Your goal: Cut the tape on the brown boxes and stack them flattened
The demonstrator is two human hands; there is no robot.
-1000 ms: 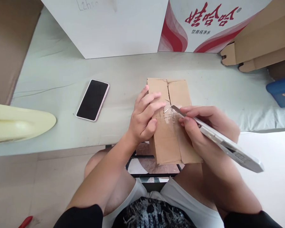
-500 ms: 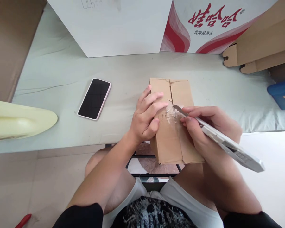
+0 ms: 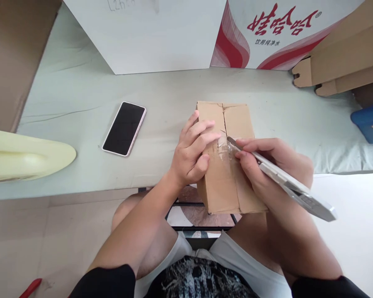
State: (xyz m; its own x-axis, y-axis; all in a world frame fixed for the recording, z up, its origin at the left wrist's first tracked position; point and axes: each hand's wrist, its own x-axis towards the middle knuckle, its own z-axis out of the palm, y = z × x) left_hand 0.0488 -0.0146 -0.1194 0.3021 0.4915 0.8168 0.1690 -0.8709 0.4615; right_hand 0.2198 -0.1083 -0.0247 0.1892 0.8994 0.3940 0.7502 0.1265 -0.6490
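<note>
A small brown cardboard box (image 3: 222, 186) juts over the near edge of the covered table, its top seam running away from me. Clear tape (image 3: 224, 150), wrinkled and partly torn, crosses that seam. My left hand (image 3: 192, 151) grips the box's left side, with fingers lying over the top and the thumb bent at the edge. My right hand (image 3: 270, 165) is closed around a silver utility knife (image 3: 286, 180). The blade tip meets the seam at the upper end of the tape, just right of my left fingertips.
A phone (image 3: 124, 129) lies left of the box. Further left is a pale yellow curved object (image 3: 31, 155). A white-and-red carton (image 3: 164, 37) stands behind, with folded cardboard (image 3: 345, 58) and a blue container (image 3: 369, 122) at right. Something red (image 3: 31, 287) is on the floor.
The utility knife's rear end has swung slightly left and up, with my right hand shifting a little left. The blade tip stays at the seam. My left hand holds its place on the box.
</note>
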